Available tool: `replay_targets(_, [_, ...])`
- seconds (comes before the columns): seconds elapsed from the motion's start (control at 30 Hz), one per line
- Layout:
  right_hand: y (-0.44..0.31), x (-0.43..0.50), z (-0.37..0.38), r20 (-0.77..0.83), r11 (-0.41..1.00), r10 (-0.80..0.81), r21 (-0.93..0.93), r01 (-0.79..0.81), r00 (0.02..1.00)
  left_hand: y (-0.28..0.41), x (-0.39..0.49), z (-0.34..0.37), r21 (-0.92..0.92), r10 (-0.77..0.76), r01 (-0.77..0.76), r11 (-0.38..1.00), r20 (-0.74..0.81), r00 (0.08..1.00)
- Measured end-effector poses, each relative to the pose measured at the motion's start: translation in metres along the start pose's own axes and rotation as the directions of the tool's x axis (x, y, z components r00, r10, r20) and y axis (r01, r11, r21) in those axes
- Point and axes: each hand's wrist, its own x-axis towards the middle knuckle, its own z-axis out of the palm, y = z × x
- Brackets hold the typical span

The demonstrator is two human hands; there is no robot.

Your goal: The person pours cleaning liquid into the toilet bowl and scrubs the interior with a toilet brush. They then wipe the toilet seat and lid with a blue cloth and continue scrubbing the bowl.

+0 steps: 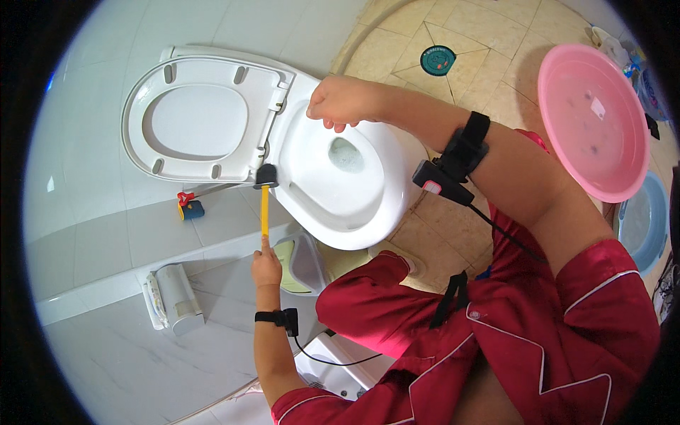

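Observation:
My left hand (266,267) grips the yellow handle of a cleaning brush (265,210). The brush's dark head (266,176) is at the toilet's rim, close to the lower seat hinge. My right hand (340,103) is over the upper side of the white toilet bowl (366,212), fingers curled downward; whether it holds anything is hidden. Some water lies at the bottom of the bowl. The toilet seat and lid (133,122) are raised on the left. Both my wrists or forearms bear black straps with small devices and cables.
On the tiled ledge lies a blue and yellow item (191,210) by a red-ended rod. A paper holder (178,297) is on the wall below, near a waste bin (313,265). A pink basin (584,159) and a blue basin (645,228) stand right; a green drain cover (438,60) is in the floor.

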Motion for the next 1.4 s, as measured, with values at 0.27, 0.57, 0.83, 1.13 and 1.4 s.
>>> replay_targets(0.27, [0.001,0.005,0.005,0.015,0.999,0.026,-0.03,-0.026,1.0,0.054,0.054,0.005,-0.246,0.086,-0.132,0.96,-0.188,0.978])
replay_targets(0.57, [0.0,0.011,0.004,0.013,0.998,0.028,0.052,-0.028,1.0,0.111,0.08,-0.015,-0.456,-0.041,-0.026,0.89,-0.136,0.99])
replay_targets(0.83, [0.004,0.006,0.014,0.059,1.0,-0.003,0.024,0.001,0.998,0.101,0.103,-0.028,-0.649,-0.115,0.071,0.758,-0.025,0.993])
replay_targets(1.13, [0.006,0.002,0.005,-0.005,0.999,-0.041,0.032,0.041,0.999,0.146,0.126,-0.058,-0.525,-0.043,-0.022,0.851,-0.11,0.993])
replay_targets(1.4, [0.005,0.005,0.005,0.013,1.0,0.007,0.021,-0.007,1.0,0.163,0.093,-0.064,-0.498,0.07,-0.122,0.858,-0.122,0.99])
